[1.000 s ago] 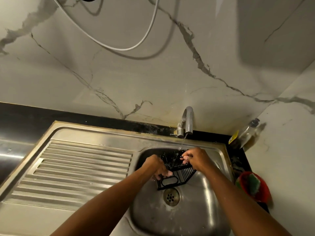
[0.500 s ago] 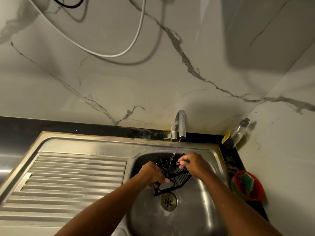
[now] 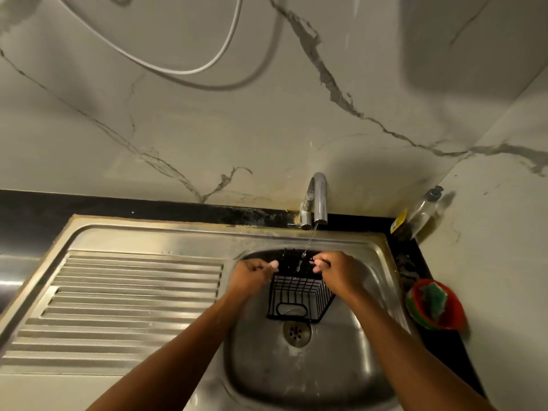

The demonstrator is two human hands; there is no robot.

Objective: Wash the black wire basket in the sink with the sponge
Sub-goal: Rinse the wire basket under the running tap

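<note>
- Black wire basket (image 3: 299, 298) is at lower centre of the frame, inside the sink (image 3: 320, 387), just above the drain (image 3: 296, 332), under the tap's (image 3: 319, 200) thin stream.
- Left hand (image 3: 252, 275) and right hand (image 3: 338, 272) each grip its far rim, fingers curled.
- Green sponge (image 3: 436, 298) lies in a red bowl (image 3: 447, 320), right edge.

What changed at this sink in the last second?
The black wire basket has been turned square-on, its slotted face toward the camera. The left hand shifted from its lower side up to the top rim; the right hand still grips the rim. The steel tap keeps running; the green sponge stays in the red bowl.
</note>
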